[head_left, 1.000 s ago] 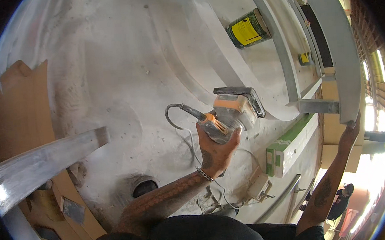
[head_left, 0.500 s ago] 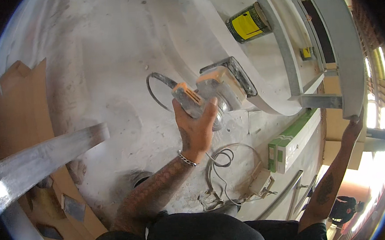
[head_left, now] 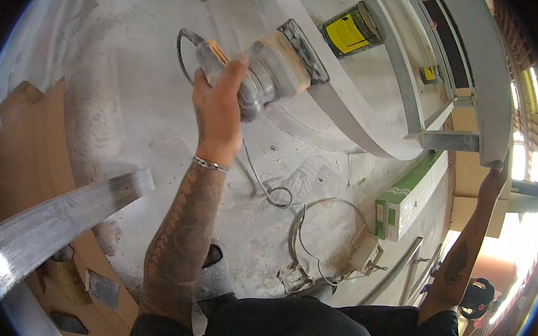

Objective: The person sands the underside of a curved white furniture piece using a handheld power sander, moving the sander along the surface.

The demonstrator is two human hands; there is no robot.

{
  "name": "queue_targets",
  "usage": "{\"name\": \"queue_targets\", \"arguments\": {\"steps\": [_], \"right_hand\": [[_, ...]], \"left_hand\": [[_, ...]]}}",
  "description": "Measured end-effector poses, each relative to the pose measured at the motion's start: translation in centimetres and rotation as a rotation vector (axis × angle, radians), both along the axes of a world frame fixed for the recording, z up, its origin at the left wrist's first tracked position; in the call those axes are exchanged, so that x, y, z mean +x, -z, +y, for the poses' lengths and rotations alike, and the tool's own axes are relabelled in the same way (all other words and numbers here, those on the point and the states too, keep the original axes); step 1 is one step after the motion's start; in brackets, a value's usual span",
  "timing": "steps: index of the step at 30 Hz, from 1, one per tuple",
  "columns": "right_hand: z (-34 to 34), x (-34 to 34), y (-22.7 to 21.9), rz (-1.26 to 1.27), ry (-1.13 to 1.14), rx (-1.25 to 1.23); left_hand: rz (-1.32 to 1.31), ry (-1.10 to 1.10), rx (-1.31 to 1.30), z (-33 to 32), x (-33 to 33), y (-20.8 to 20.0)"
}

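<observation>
Up against the curved grey beam (head_left: 349,109), my left hand (head_left: 221,102) is wrapped around the sheet sander (head_left: 274,68), its black pad (head_left: 303,50) apparently meeting the beam's face. I'd say the trick now is holding that pad flat around the bend, pressing lightly and evenly, cord (head_left: 191,35) trailing clear. Over at the end of the outer rail (head_left: 486,65), my right hand (head_left: 496,176) touches; its fingers are hidden, so I can't tell how closed they are. Versus half a second ago, the sander's farther from the green-and-white box (head_left: 408,199)!
</observation>
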State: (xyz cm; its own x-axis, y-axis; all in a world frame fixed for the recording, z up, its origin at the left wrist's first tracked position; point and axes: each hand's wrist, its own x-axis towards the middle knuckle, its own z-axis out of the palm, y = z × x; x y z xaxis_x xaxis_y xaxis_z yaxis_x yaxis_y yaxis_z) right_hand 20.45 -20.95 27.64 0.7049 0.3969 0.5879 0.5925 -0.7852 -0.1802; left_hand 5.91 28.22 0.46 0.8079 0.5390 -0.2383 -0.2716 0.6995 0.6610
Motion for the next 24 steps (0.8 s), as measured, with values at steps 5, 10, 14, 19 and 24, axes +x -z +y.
{"name": "queue_targets", "arguments": {"steps": [5,10,14,19,24], "right_hand": [[0.5,-0.1,0.7,-0.03,0.012,0.006],[-3.6,1.2,-0.9,-0.07,0.047,-0.042],[0.3,-0.3,0.6,-0.056,0.119,0.042],[-0.3,-0.1,0.3,-0.149,0.053,-0.137],[-1.4,0.4,-0.1,-0.141,-0.02,-0.216]], "left_hand": [[-0.007,0.052,-0.059,1.1,-0.3,-0.8],[0.099,0.032,0.014,-1.7,-0.9,0.5],[0.072,-0.017,0.078,-4.5,-2.3,-0.8],[0.083,-0.078,0.105,-7.4,-3.3,-2.0],[0.126,-0.028,0.237,-10.5,-4.6,-2.0]]}}
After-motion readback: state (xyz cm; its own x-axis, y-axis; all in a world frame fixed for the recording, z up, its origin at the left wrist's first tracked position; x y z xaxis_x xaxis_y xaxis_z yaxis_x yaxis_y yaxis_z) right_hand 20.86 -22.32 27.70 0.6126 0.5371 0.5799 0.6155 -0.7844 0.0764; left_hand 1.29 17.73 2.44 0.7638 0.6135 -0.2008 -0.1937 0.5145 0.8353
